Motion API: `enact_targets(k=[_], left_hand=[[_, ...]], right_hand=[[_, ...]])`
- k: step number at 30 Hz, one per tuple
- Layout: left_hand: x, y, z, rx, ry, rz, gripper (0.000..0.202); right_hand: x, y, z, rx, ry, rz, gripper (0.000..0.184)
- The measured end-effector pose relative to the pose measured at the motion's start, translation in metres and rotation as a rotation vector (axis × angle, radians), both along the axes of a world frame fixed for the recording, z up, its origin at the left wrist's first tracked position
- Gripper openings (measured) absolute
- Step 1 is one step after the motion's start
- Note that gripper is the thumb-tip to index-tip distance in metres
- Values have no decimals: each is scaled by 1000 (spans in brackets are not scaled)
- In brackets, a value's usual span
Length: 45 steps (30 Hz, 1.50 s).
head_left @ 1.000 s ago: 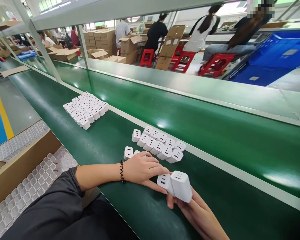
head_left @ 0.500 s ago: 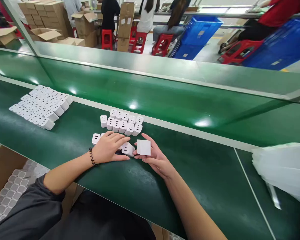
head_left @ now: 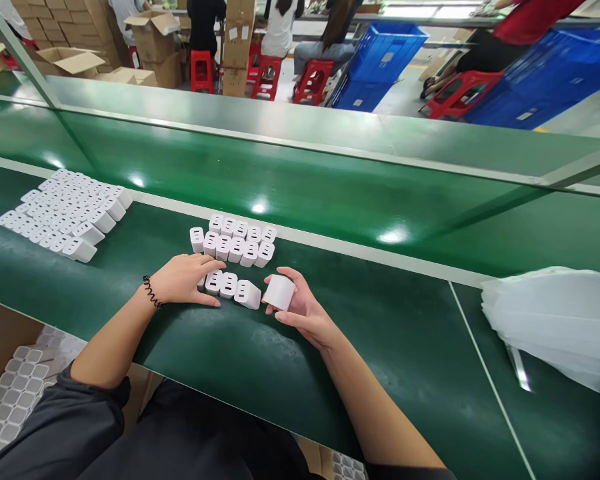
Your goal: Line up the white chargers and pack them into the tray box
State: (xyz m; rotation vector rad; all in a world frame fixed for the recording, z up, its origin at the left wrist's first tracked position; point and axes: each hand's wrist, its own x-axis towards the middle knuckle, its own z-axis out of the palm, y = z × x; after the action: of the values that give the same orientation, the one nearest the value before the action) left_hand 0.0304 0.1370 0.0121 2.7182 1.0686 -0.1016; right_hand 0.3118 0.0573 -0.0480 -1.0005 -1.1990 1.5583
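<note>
My right hand [head_left: 300, 312] holds one white charger block [head_left: 280, 292] just above the green bench. My left hand [head_left: 183, 280], with a black coil band at the wrist, lies on the bench with its fingers curled against the left end of a short row of white chargers [head_left: 230, 287]. Behind that row stands a small group of several white chargers [head_left: 235, 242] in two lines. A larger block of many white chargers [head_left: 63, 213] sits further left on the bench.
A stack of clear plastic bags [head_left: 555, 320] lies at the right of the bench. A cardboard box with a white cell tray [head_left: 15, 393] stands at lower left. Beyond the green conveyor [head_left: 280, 180], people sit on red stools among cartons and blue crates.
The view has swung right and down. My left hand has slid left along the near row, uncovering more chargers. My right hand has turned its charger and stays beside the row's right end.
</note>
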Motion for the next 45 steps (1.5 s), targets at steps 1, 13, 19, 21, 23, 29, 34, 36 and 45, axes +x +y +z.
enact_targets(k=[1, 13, 19, 21, 23, 29, 34, 36, 45], left_hand=[[0, 0, 0, -1, 5, 6, 73], [11, -1, -20, 77, -152, -76, 53], [13, -4, -19, 81, -189, -131, 57], [12, -4, -13, 64, -164, -116, 62], [8, -4, -5, 35, -120, -97, 70], [-12, -1, 9, -78, 66, 14, 94], [-16, 5, 2, -95, 66, 28, 91], [-14, 6, -2, -60, 28, -2, 86], [13, 1, -21, 222, -179, -150, 78]], right_hand=[[-2, -2, 1, 41, -44, -6, 68], [-21, -6, -2, 580, -908, 96, 66], [-12, -7, 0, 567, -1094, 103, 72], [-6, -6, 1, 558, -1089, 104, 67], [1, -4, 5, 556, -1042, 92, 59], [1, -3, 12, 646, -760, -37, 45], [-6, -3, 5, 658, -785, 19, 45], [-6, -3, 3, 674, -826, -2, 52], [-25, -2, -10, 640, -913, -182, 49]])
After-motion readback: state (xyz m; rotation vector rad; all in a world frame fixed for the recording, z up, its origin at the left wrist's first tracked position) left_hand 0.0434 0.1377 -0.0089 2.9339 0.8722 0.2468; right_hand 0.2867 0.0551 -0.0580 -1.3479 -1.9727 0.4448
